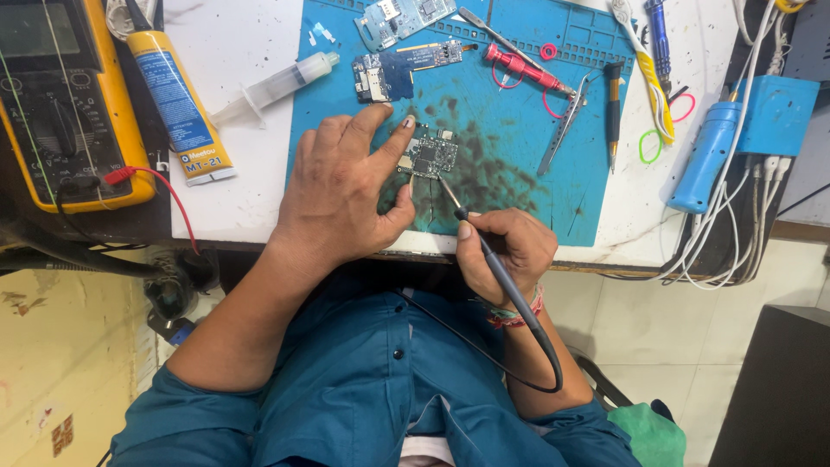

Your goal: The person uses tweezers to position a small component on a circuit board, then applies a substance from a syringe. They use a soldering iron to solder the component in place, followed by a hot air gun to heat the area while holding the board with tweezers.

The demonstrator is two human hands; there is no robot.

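Observation:
A small dark circuit board [432,156] lies on the blue work mat [519,173], near the mat's front edge. My left hand [341,190] rests flat on the mat beside it, with the index fingertip pressing the board's left edge. My right hand [506,246] grips a slim black soldering iron [484,246] like a pen. Its tip touches the lower right part of the board. The iron's black cable [527,363] loops down over my blue shirt.
Two more circuit boards [402,69] lie at the mat's far side, with a red-handled tool [523,67], tweezers [564,125] and a screwdriver [612,108]. A syringe [277,85], a tube [177,99] and a yellow multimeter [65,104] sit left. A blue tool [705,156] and white cables lie right.

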